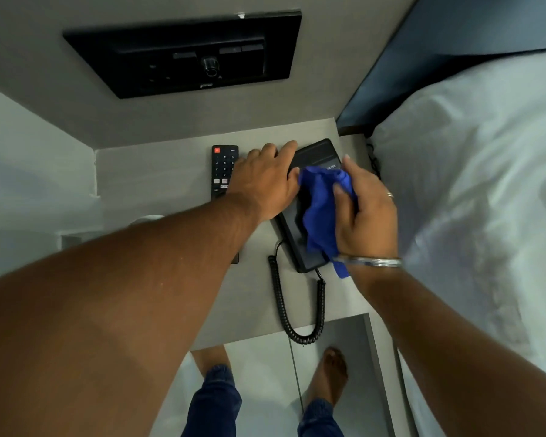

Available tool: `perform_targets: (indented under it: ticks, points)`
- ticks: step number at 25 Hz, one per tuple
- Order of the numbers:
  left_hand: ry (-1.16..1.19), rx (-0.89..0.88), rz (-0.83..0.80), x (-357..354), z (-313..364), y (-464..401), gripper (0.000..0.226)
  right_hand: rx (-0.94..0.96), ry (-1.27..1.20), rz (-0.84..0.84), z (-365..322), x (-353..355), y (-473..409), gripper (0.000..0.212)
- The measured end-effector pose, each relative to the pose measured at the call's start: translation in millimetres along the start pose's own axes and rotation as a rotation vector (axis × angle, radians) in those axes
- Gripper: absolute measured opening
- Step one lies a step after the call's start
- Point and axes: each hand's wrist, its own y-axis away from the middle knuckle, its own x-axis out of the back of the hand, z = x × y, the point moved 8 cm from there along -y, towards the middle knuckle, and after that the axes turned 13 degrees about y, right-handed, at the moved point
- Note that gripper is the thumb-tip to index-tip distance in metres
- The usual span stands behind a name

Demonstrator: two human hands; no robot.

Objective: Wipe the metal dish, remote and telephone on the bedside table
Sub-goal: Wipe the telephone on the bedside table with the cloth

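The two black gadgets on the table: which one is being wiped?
The telephone, under the blue cloth; the remote lies uncovered to its left.

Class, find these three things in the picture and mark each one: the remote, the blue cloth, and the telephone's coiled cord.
remote (223,167): head view, on its number keypad.
blue cloth (321,206): head view, on the bunched middle fold.
coiled cord (278,298): head view, on the left run of the coil.

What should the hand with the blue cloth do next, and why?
Probably slide the crumpled blue cloth along the black telephone towards its near end. The right hand already presses it there, while the left hand steadies the telephone's far edge.
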Motion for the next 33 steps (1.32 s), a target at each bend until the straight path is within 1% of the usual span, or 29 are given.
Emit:
perform_targets:
  ticks: [1,2,3,4,5,6,8,10,11,13,14,15,16,17,19,20,21,22,23,24,26,27,29,30,31,32,33]
  points:
    - [-0.021,0.002,-0.028,-1.7,0.7,-3.1,0.053,0.039,0.003,-0.05,-8.4,-15.0,-0.6,0.047]
    - [-0.057,0.001,-0.065,-3.9,1.5,-6.5,0.052,0.119,0.053,-0.158,-17.0,-35.4,8.7,0.053]
    - [-0.088,-0.007,-0.083,-4.5,2.6,-9.3,0.048,0.221,0.142,-0.284,-21.2,-55.6,27.6,0.064]
    - [-0.107,-0.017,-0.075,-3.0,3.4,-11.1,0.043,0.328,0.249,-0.374,-17.0,-68.7,49.1,0.073]
    - [-0.12,-0.022,-0.059,-0.8,3.5,-11.5,0.042,0.415,0.342,-0.422,-4.8,-73.7,66.4,0.078]
    - [-0.13,-0.028,-0.053,-0.1,3.4,-11.4,0.043,0.459,0.39,-0.463,12.1,-72.1,78.2,0.08]
    - [-0.14,-0.049,-0.067,-2.0,3.2,-11.9,0.047,0.444,0.364,-0.489,42.8,-52.5,81.9,0.077]
    - [-0.147,-0.08,-0.085,-1.2,3.1,-15.1,0.049,0.285,0.309,-0.448,54.6,-23.7,63.4,0.065]
    - [-0.15,-0.106,-0.101,-0.3,3.8,-17.0,0.049,0.182,0.264,-0.361,55.4,-6.2,43.4,0.055]
    - [-0.181,-0.186,-0.145,-0.9,6.0,-15.9,0.049,0.028,0.123,-0.12,47.1,28.7,-9.0,0.04]
    - [-0.206,-0.23,-0.159,-1.4,7.1,-14.0,0.049,0.02,0.066,-0.01,37.4,41.8,-35.7,0.037]
    - [-0.232,-0.266,-0.169,-1.0,7.4,-13.3,0.05,0.056,0.027,0.047,24.9,46.3,-59.0,0.035]
    - [-0.255,-0.289,-0.176,0.2,6.8,-13.8,0.05,0.096,0.029,0.025,14.9,37.0,-75.8,0.034]
    - [-0.274,-0.299,-0.183,1.6,6.5,-15.1,0.05,0.116,0.084,-0.072,7.2,17.6,-85.1,0.035]
    - [-0.303,-0.315,-0.183,4.6,8.3,-16.8,0.048,0.115,0.227,-0.422,2.9,-37.9,-72.6,0.042]
    - [-0.312,-0.322,-0.177,6.0,9.7,-17.0,0.048,0.092,0.261,-0.555,5.2,-56.6,-55.3,0.045]
    - [-0.313,-0.326,-0.169,7.0,10.8,-16.9,0.048,0.061,0.265,-0.598,6.7,-63.4,-38.0,0.048]
    - [-0.307,-0.326,-0.164,7.3,11.0,-16.3,0.048,0.041,0.257,-0.586,6.9,-61.3,-21.1,0.048]
    - [-0.3,-0.315,-0.163,7.6,10.3,-15.5,0.049,0.068,0.256,-0.544,3.5,-54.5,-3.1,0.047]
    - [-0.294,-0.298,-0.161,7.5,9.3,-15.4,0.051,0.136,0.254,-0.501,-1.3,-48.1,17.7,0.046]
    - [-0.28,-0.276,-0.157,7.2,9.0,-15.2,0.055,0.298,0.245,-0.494,-6.5,-43.5,62.6,0.047]
    - [-0.274,-0.278,-0.149,6.6,9.1,-14.8,0.053,0.338,0.246,-0.512,-3.5,-44.9,80.5,0.05]
    - [-0.268,-0.28,-0.133,4.2,8.9,-12.9,0.046,0.372,0.259,-0.566,3.0,-45.2,102.7,0.056]
    - [-0.271,-0.268,-0.13,3.7,8.6,-12.7,0.044,0.385,0.268,-0.616,5.7,-45.0,111.1,0.056]
    - [-0.286,-0.24,-0.128,4.7,8.2,-12.5,0.044,0.364,0.262,-0.703,10.2,-45.4,118.8,0.052]
    - [-0.31,-0.204,-0.133,4.6,6.9,-12.6,0.046,0.3,0.235,-0.782,19.2,-45.3,124.8,0.046]
    - [-0.334,-0.169,-0.143,5.2,9.1,-11.0,0.049,0.185,0.193,-0.848,31.4,-40.0,129.3,0.04]
